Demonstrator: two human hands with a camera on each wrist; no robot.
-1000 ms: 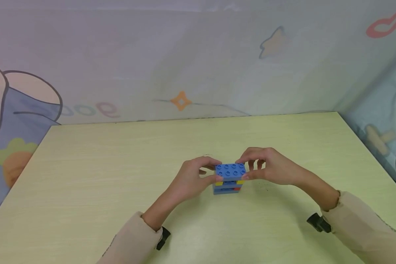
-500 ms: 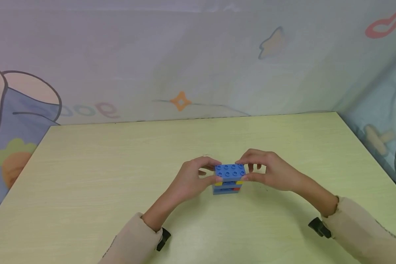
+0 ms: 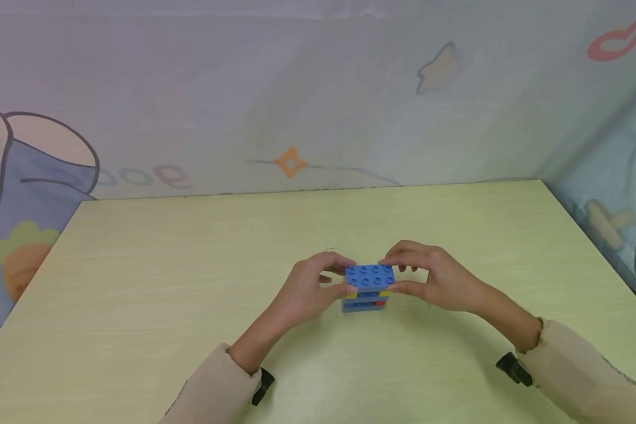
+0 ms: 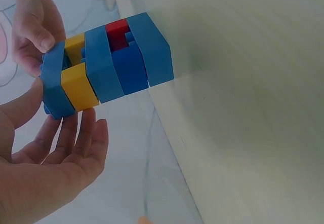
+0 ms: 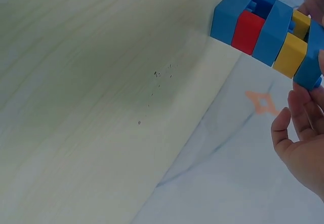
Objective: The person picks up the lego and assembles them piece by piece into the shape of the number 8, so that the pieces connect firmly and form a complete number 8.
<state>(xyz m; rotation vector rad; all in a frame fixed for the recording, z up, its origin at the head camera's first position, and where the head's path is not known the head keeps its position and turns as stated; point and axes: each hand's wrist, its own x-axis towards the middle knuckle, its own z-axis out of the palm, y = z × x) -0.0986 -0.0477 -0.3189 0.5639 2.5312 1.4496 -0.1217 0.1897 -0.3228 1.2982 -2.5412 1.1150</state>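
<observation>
A tower of toy building bricks (image 3: 364, 298) stands upright on the table in the head view. Its top is a long blue brick (image 3: 370, 277) with studs facing up. Below it sit yellow bricks (image 4: 80, 87) at both ends, then a middle blue brick (image 4: 104, 64). Under that come a red brick (image 5: 248, 33) and a short blue brick (image 4: 129, 68), above a long blue base brick (image 4: 150, 49). My left hand (image 3: 308, 290) pinches the top brick's left end between thumb and fingers. At its right end, my right hand (image 3: 441, 277) pinches the same brick.
The pale wooden table (image 3: 191, 282) reaches back to a wall sheet (image 3: 217, 100) printed with cartoon drawings. Small dark specks (image 5: 157, 74) mark the tabletop near the tower. Black wrist devices (image 3: 263, 386) are worn at both sleeves.
My right hand and forearm have dipped slightly toward the front, its fingers staying on the top brick. The left hand and the tower have stayed practically in place.
</observation>
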